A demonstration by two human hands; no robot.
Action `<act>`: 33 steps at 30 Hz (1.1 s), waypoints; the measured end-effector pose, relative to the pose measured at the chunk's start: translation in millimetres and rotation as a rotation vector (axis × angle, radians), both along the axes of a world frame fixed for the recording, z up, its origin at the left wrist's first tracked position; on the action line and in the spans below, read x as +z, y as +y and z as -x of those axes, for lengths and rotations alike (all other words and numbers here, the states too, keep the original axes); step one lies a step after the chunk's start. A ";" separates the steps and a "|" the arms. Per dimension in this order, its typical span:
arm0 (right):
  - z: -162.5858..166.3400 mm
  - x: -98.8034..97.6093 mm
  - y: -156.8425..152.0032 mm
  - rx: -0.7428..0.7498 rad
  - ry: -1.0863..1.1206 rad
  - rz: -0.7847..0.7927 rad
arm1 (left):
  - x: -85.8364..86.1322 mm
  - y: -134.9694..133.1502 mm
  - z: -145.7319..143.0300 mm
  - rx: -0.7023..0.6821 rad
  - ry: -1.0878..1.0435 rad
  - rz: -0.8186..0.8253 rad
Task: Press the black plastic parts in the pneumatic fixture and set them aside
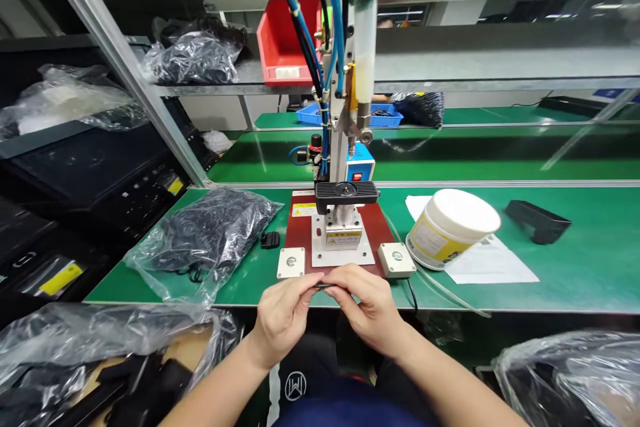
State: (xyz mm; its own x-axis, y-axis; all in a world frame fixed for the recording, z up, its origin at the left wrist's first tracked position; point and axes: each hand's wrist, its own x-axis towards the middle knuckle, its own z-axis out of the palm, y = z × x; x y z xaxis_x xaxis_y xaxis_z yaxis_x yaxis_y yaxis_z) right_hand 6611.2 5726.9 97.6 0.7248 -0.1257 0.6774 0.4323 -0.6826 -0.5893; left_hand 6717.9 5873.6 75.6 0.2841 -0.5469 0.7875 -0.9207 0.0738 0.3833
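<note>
My left hand [284, 312] and my right hand [369, 303] meet at the front edge of the green bench. Between their fingertips they pinch a small, thin dark piece [324, 285], mostly hidden by the fingers, so its kind does not show. Just beyond stands a bench press [345, 233] on a dark red base, with a black ribbed part [347, 193] on its fixture. A white push-button box [291, 262] is near my left hand, and another button box [397, 259] lies beyond my right hand. A clear syringe [366, 47] with a green cap is mounted on the press.
On the right are a white tub [453, 227], papers [493, 263] and a black plastic part [537, 221]. At left lie a plastic bag of dark parts [210, 233] and a small black piece [270, 239]. A red bin [287, 47] is on the shelf. Bagged boxes flank my lap.
</note>
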 end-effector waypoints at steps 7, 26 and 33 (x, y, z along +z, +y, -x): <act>-29.7 41.7 -70.6 -0.374 -0.231 0.388 | -7.9 -6.7 0.4 -0.009 0.197 -0.014; -56.1 57.8 -90.0 -0.607 0.112 0.796 | 29.0 -48.7 -41.9 0.129 -0.292 -0.055; -45.9 47.3 -91.4 -0.560 0.043 0.703 | 60.7 -101.1 -60.3 0.230 -0.440 -0.197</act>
